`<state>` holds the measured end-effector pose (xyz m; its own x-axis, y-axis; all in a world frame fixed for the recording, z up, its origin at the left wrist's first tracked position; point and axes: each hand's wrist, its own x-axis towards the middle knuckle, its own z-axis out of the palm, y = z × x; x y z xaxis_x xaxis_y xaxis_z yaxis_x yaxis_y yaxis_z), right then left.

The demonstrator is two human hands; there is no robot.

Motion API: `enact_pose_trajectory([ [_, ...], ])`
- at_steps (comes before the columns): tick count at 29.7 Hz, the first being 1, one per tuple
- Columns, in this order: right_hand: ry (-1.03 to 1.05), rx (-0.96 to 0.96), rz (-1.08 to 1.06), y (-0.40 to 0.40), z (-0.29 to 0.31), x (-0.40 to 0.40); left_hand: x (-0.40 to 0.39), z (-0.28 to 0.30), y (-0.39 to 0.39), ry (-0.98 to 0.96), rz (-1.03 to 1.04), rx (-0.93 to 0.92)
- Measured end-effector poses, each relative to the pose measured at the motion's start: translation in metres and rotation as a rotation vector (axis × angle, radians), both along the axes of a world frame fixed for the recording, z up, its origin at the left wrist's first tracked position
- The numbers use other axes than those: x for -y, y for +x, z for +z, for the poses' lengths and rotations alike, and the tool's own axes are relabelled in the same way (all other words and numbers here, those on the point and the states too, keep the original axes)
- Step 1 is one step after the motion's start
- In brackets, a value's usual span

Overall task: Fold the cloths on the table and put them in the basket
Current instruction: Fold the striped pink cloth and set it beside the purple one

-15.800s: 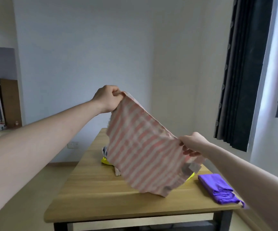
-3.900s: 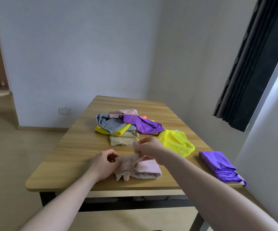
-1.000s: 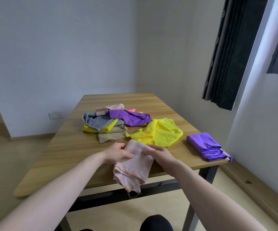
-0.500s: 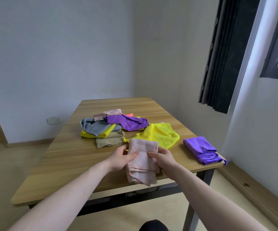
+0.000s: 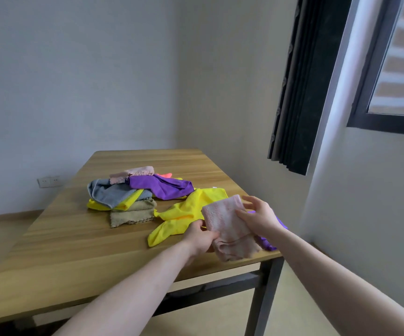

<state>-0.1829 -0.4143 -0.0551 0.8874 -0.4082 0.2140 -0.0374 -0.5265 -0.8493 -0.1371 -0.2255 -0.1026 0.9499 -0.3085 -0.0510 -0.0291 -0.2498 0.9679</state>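
Folding looks finished on the pink cloth [image 5: 227, 226], held above the near right corner of the surface [image 5: 79, 241], left hand [image 5: 202, 238] pinching its lower edge, right hand [image 5: 259, 218] resting loose-fingered against it; next comes the basket, which is out of sight.
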Motion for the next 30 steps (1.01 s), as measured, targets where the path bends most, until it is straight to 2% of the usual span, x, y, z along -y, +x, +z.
enact_pose_trajectory([
  [4,-0.12,-0.073,-0.054,-0.004,-0.007,0.033,0.024,-0.007,0.002,0.128,-0.025,-0.006],
  [7,-0.295,-0.161,-0.065,-0.012,-0.017,0.052,0.039,-0.014,0.006,0.208,-0.009,-0.01],
  [9,-0.402,-0.218,-0.05,-0.016,-0.025,0.06,0.045,-0.017,0.007,0.231,0.032,0.0],
  [15,-0.54,-0.319,-0.006,-0.019,-0.063,0.072,0.06,-0.026,0.011,0.21,0.136,0.062],
  [21,-0.487,-0.289,-0.005,-0.017,-0.07,0.072,0.069,-0.027,0.009,0.248,0.208,0.141],
  [26,-0.492,-0.344,0.022,-0.017,-0.064,0.073,0.062,-0.019,0.013,0.381,0.11,0.169],
  [30,-0.425,-0.349,0.023,-0.014,-0.05,0.071,0.038,-0.007,0.021,0.445,0.105,0.279],
])
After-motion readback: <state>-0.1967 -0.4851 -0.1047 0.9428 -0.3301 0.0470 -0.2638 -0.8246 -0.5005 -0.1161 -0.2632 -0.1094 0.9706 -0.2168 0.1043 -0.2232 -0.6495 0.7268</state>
